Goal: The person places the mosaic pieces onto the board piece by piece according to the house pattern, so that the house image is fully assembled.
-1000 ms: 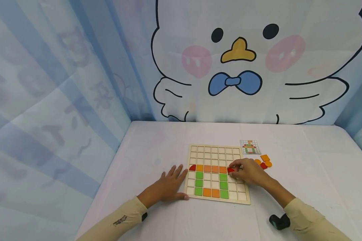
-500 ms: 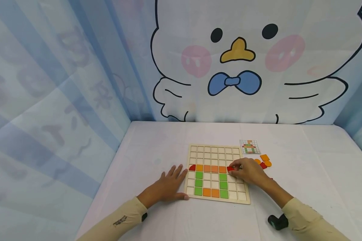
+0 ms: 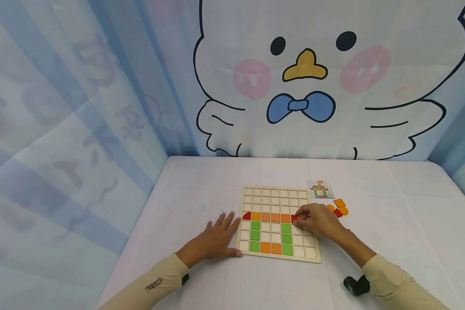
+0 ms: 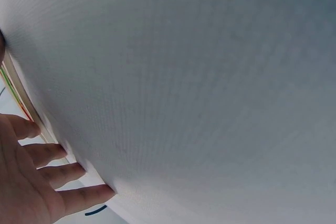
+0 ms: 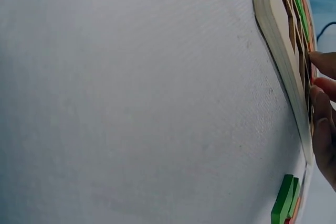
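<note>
A square wooden grid board (image 3: 272,200) lies on the white table, with coloured tiles in some of its cells. My left hand (image 3: 216,239) rests flat on the table with fingers spread, index fingertip and thumb right at the board's left edge. In the left wrist view its fingers (image 4: 86,196) point along the cloth. Over the board's right part, my right hand (image 3: 318,220) pinches a small red tile (image 3: 294,218) between thumb and fingertips. That tile sits at the right end of the orange row (image 3: 276,218), and the fingertips partly cover it. A red quarter-round tile (image 3: 246,215) fills the row's left end.
Beyond the board's top right corner lies a pattern card (image 3: 320,189). Loose orange tiles (image 3: 339,203) and a red tile (image 3: 338,213) lie behind my right hand. Green tiles (image 5: 284,200) show on the table in the right wrist view. Two green columns (image 3: 255,236) stand in the board.
The red tile under my right fingertips has shifted slightly left, towards the end of the orange row, and now looks lower and flatter. My left hand stays put.
</note>
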`<state>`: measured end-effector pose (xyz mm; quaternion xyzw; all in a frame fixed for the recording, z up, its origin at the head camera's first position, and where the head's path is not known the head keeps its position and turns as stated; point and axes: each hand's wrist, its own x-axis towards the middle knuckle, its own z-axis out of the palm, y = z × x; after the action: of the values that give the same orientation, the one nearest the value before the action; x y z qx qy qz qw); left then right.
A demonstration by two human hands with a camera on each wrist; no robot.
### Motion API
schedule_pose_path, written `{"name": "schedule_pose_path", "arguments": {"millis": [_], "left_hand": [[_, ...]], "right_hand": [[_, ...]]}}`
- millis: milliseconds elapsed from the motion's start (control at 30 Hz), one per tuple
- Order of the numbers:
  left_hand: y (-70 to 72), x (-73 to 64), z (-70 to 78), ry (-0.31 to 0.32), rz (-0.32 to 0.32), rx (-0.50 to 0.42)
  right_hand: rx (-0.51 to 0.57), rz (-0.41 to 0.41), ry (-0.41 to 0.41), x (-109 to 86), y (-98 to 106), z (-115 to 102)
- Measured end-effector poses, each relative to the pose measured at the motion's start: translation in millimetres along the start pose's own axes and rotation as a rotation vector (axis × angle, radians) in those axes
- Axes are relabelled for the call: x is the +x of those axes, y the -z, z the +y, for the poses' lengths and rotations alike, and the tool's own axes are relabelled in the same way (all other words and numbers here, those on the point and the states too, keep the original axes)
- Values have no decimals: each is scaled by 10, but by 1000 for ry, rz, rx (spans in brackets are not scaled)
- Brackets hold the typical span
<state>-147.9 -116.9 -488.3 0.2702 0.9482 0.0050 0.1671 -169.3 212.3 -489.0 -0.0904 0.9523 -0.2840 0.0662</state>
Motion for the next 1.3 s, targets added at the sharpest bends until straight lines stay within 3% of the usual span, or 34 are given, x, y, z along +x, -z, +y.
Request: {"name": "schedule_pose_path", "arguments": {"millis": [700, 1033, 1300], "left_hand": [[-1, 4, 0, 9, -10, 2], [-5, 4, 0, 10, -11, -6], [-17, 11, -5, 9, -7, -16]], "right_hand": [[9, -46, -22, -12, 35, 12], [70, -3, 113, -94, 285, 191], [103, 4, 16, -130, 520, 467]]}}
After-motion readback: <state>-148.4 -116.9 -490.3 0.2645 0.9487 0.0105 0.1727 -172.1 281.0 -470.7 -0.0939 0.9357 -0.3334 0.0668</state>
